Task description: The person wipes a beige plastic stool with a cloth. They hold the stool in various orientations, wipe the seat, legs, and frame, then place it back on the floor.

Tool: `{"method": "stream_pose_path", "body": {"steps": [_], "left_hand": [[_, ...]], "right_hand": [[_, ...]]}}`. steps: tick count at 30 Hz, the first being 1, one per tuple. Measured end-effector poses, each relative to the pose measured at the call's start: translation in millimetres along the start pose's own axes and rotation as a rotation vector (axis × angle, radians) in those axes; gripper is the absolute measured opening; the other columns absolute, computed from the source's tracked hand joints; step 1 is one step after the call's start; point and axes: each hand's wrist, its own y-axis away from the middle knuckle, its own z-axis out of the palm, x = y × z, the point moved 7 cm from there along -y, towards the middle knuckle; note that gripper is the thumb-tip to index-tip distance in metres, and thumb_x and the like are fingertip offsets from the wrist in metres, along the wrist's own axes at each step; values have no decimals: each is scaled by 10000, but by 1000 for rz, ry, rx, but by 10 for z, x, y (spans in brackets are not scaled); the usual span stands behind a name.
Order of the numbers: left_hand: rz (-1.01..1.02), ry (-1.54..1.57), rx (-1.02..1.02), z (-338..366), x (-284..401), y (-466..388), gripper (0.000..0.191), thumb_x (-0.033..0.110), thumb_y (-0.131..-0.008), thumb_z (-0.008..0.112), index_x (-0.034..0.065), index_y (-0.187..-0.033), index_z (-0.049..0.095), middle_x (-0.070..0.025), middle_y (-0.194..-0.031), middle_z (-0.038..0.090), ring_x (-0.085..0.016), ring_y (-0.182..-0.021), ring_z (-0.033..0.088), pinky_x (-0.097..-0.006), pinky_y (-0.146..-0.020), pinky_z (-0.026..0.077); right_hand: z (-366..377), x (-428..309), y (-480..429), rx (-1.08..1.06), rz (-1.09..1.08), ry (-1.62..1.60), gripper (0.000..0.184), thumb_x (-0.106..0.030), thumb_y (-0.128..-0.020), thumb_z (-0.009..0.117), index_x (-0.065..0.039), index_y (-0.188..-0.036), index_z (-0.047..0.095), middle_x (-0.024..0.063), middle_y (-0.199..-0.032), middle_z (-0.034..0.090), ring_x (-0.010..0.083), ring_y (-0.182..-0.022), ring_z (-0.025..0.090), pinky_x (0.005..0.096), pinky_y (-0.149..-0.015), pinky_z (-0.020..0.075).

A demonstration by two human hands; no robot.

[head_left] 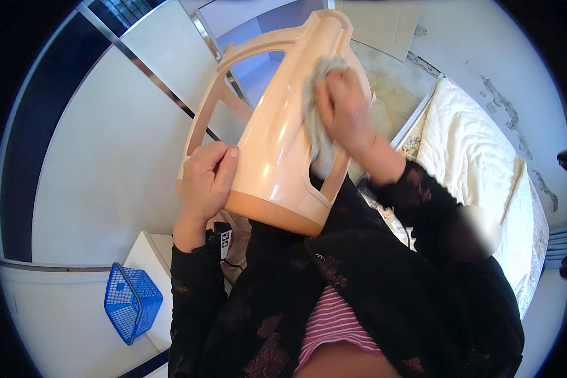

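A glossy peach plastic stool point(269, 127) is held up before me, tipped so that its orange-edged end faces my body and a tapering leg points away. My left hand point(210, 177) grips its left side near the orange edge, the thumb lying on the smooth panel. In my right hand point(345, 108) is a bunched pale grey cloth point(319, 127), pressed against the stool's right side. Its lower end hangs by the opening in that side. The right hand and cloth are slightly blurred.
A blue plastic basket point(132, 302) sits on a white cabinet point(153, 250) at lower left. White sliding wardrobe doors point(123, 141) line the left. On the right stands a bed with a cream quilt point(468, 146), beside a wall point(472, 38) with peeling patches. Stone-patterned floor point(392, 90) shows beyond.
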Motion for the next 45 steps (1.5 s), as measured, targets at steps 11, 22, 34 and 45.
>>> {"method": "stream_pose_path", "body": {"steps": [11, 22, 34, 45], "left_hand": [[62, 19, 7, -11, 27, 30, 241, 172, -977, 656, -2, -814, 624, -105, -688, 565, -258, -656, 517, -377, -710, 425], [19, 12, -19, -19, -114, -65, 332, 238, -1014, 620, -25, -812, 605, -168, -683, 537, -306, -640, 508, -418, -649, 423], [43, 89, -68, 70, -57, -42, 360, 240, -1051, 583, -26, -810, 563, -166, -709, 513, -318, -667, 511, -425, -670, 428], [72, 82, -58, 22, -90, -36, 286, 214, -1045, 581, -6, -873, 641, -177, -769, 582, -366, -724, 551, -430, -712, 449]], "right_hand": [[-249, -553, 354, -391, -355, -447, 619, 101, -779, 676, -18, -1385, 635, 187, -1303, 614, 365, -1123, 637, 406, -973, 530], [290, 129, -9, -177, 40, -322, 463, -30, -977, 627, -50, -1438, 579, 192, -1176, 693, 365, -1065, 690, 378, -922, 545], [607, 887, -331, -468, 279, -143, 348, -244, -1072, 582, -48, -1354, 637, 196, -1056, 699, 337, -1092, 686, 337, -1006, 526], [113, -1276, 351, -469, -474, -530, 343, -107, -918, 679, -18, -1248, 660, 193, -1204, 660, 378, -1170, 633, 476, -1039, 500]]}}
